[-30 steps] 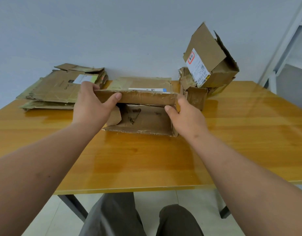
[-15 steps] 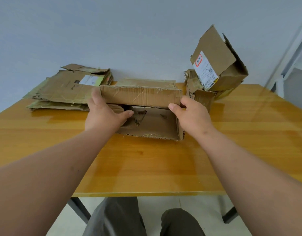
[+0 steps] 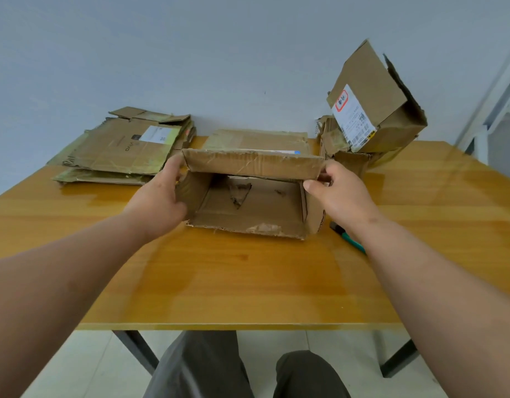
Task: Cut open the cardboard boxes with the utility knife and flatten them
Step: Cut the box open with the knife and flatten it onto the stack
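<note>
Cardboard box (image 3: 249, 208) lies on its side at mid-bench (image 3: 248, 282), open mouth toward the person, top panel raised. Left hand (image 3: 162, 196) grips the box's left wall, fingers curled round its edge; right hand (image 3: 338, 193) pinches the top panel's right corner between thumb and fingers. Judged purpose: bracing both ends so the shell can be collapsed flat. Utility knife (image 3: 347, 235) rests on the bench just beside the right wrist, unheld. Flattened boxes (image 3: 124, 150) are stacked at far left; uncut boxes (image 3: 371, 110) are piled at far right, presumably awaiting their turn
</note>
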Demonstrator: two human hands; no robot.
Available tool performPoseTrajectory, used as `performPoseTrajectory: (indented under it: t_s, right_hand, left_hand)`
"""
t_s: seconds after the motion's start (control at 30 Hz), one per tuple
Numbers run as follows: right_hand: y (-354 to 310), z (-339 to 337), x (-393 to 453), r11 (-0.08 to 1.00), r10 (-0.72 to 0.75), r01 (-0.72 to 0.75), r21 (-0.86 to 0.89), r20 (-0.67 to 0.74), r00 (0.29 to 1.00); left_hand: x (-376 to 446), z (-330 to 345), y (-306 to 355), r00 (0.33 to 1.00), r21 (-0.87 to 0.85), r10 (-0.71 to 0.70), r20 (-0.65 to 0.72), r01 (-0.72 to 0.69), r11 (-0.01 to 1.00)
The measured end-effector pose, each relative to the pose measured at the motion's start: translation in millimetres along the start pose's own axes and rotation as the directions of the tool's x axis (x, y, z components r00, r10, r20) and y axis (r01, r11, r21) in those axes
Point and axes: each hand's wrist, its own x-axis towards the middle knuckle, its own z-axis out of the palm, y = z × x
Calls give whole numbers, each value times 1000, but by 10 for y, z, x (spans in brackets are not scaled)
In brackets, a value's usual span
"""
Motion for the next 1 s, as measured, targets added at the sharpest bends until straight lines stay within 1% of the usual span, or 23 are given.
performPoseTrajectory:
  t_s: [0.1,0.17,0.23,0.3,0.37,0.43,0.47,0.5,0.57,0.6,0.67,0.73,0.8,0.9,0.93,1.0]
  right_hand:
    - [4,-36,-35,994,43,-46,94,35,998]
    - [1,-57,-60,974,112,-116,192,30,993]
    - [6,-69,-79,918,207,-211,336,48,977]
    - [14,-63,-97,842,279,-291,455,95,956]
    - [8,-46,-137,764,298,-330,555,150,943]
    - [7,-32,-180,667,294,-358,654,210,932]
    - [8,-27,-202,615,290,-369,697,235,928]
    - [6,-26,-227,567,289,-379,731,254,923]
    - [-4,-14,-270,506,296,-388,771,267,917]
    - [-13,-4,-293,492,298,-388,780,268,916]
    - [-36,28,-351,484,298,-396,780,278,913]
    - [-46,65,-421,479,295,-421,770,310,904]
    - [-44,90,-479,481,299,-446,754,337,893]
    - [-44,97,-562,504,293,-458,733,354,888]
    - [-40,100,-584,498,286,-458,737,359,889]
    - [-56,109,-632,450,271,-460,765,374,887]
  left_hand:
    - [-31,-74,-70,998,20,60,34,-61,998]
    - [-43,-89,-67,995,43,90,37,-92,995]
    - [-38,-101,-14,994,49,103,37,-104,993]
    - [-21,-122,59,993,14,100,56,-101,995]
    - [16,-178,120,994,-105,20,107,-9,994]
    - [43,-253,169,981,-252,-85,177,128,959]
    - [48,-285,193,974,-282,-109,200,164,945]
    - [54,-307,219,972,-262,-111,205,164,951]
    - [59,-320,273,979,-147,-87,184,115,982]
    - [62,-307,298,982,-83,-77,173,92,992]
    - [78,-259,346,979,79,-69,194,55,995]
    - [79,-192,376,965,285,-88,249,14,958]
    - [65,-123,388,957,411,-110,267,-9,912]
    - [25,-48,395,962,490,-77,262,-64,870]
    - [14,-36,408,961,494,-83,265,-61,867]
    - [13,-21,442,960,460,-111,257,-20,888]
